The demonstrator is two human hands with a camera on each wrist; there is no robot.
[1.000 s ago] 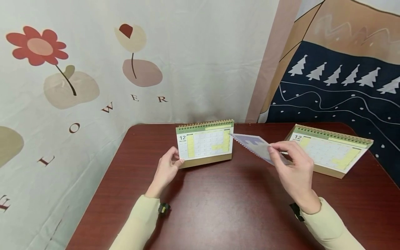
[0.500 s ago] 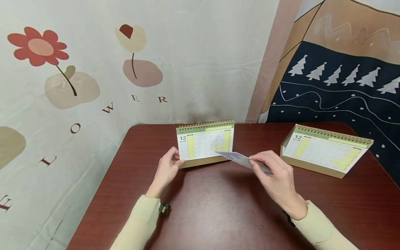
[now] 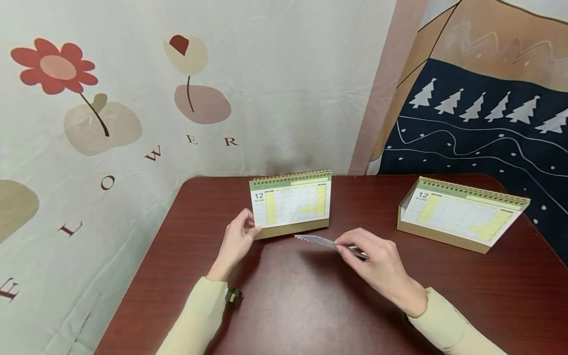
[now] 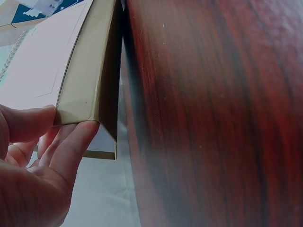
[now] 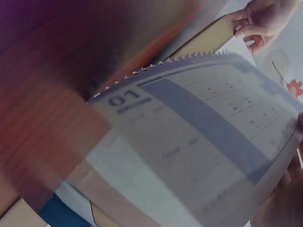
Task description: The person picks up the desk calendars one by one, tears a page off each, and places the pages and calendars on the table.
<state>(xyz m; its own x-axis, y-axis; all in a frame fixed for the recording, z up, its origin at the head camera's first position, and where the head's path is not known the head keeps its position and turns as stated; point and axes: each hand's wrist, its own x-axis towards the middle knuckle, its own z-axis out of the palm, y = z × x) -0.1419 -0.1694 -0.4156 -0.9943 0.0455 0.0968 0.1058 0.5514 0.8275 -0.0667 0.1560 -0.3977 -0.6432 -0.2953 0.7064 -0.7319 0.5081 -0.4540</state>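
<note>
Pinched at its lower left corner by my left hand [image 3: 237, 240], a desk calendar [image 3: 290, 203] with a spiral top shows a green and yellow page marked 12. In the left wrist view, the thumb [image 4: 31, 124] lies on the front and the fingers curl under its brown cardboard base [image 4: 87, 71]. My right hand [image 3: 379, 266] pinches a loose calendar page [image 3: 316, 240] above the table, in front of the calendar. Close up in the right wrist view, that page [image 5: 189, 127] is marked 01, with a purple band and a torn, toothed edge.
A second desk calendar [image 3: 466, 214], also marked 12, stands on the right side of the dark red wooden table [image 3: 293, 315]. Behind the table hangs a white cloth [image 3: 288, 88] printed with flowers; a dark panel with trees [image 3: 479, 128] is at the right.
My right hand has carried the loose page left and down, from beside the second calendar to low in front of the first one. My left hand has stayed on the calendar's corner.
</note>
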